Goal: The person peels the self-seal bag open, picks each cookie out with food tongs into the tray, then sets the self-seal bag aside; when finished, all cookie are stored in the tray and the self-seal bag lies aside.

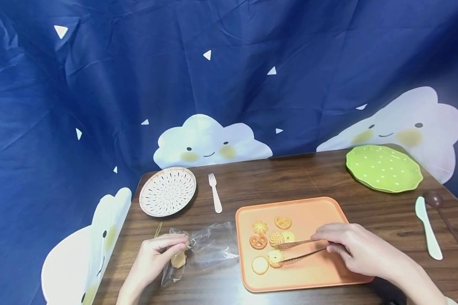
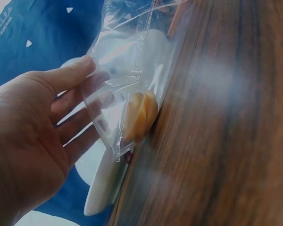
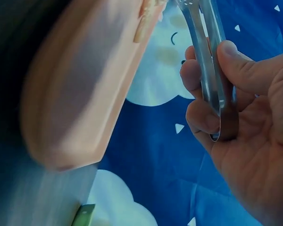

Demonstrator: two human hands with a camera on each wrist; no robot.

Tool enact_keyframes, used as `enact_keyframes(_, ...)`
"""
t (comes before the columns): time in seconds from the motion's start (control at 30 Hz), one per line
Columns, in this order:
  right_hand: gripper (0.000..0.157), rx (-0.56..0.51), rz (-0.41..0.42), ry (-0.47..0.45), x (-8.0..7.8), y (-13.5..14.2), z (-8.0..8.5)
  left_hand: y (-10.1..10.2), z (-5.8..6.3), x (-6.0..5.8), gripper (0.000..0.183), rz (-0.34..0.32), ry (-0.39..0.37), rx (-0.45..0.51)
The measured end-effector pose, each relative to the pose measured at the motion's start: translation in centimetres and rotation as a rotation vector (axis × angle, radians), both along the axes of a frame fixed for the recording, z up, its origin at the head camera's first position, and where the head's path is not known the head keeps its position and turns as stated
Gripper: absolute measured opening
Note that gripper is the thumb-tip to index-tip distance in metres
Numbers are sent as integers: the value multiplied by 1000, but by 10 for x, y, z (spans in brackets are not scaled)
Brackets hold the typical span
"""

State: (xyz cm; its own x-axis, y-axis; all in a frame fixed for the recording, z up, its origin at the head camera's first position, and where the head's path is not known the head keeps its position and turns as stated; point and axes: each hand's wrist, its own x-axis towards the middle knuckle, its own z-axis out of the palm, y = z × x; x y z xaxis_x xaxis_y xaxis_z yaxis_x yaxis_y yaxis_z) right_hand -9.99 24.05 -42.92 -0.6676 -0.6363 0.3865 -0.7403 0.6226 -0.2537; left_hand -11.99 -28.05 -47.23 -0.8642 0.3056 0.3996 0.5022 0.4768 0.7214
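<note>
My left hand (image 1: 158,256) pinches the edge of a clear plastic bag (image 1: 213,243) on the left of the table. Inside the bag lies a golden cookie (image 2: 141,115), low in its corner in the left wrist view. My right hand (image 1: 356,250) grips metal tongs (image 3: 210,70) between thumb and fingers. Over the orange tray (image 1: 309,277), the tongs' two arms stand apart, tips at the cookies. A pale flower-shaped cookie (image 1: 275,258) is by the lower tip; the upper tip is beside a swirl cookie (image 1: 276,238). Whether the tips touch either cookie, I cannot tell.
Other cookies on the tray include a brown pretzel (image 1: 258,242) and a round cookie (image 1: 260,265). Behind stand a patterned white plate (image 1: 168,191) and a pale fork (image 1: 215,195). At right are a green dotted plate (image 1: 383,169), a pale knife (image 1: 428,228) and a brown ladle (image 1: 434,199).
</note>
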Motion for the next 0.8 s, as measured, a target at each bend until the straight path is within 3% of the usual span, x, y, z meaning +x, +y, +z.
enact_keyframes(0.4,50,-52,48,-21,3,9,-14,-2,-1,-1,18,8,5,-6)
enact_keyframes(0.63,51,-59,46,-63,1,8,-2,0,1,-2,17,19,-18,-19)
enact_keyframes(0.8,47,-55,-28,-13,-5,-1,12,3,3,-5,17,15,-35,-22)
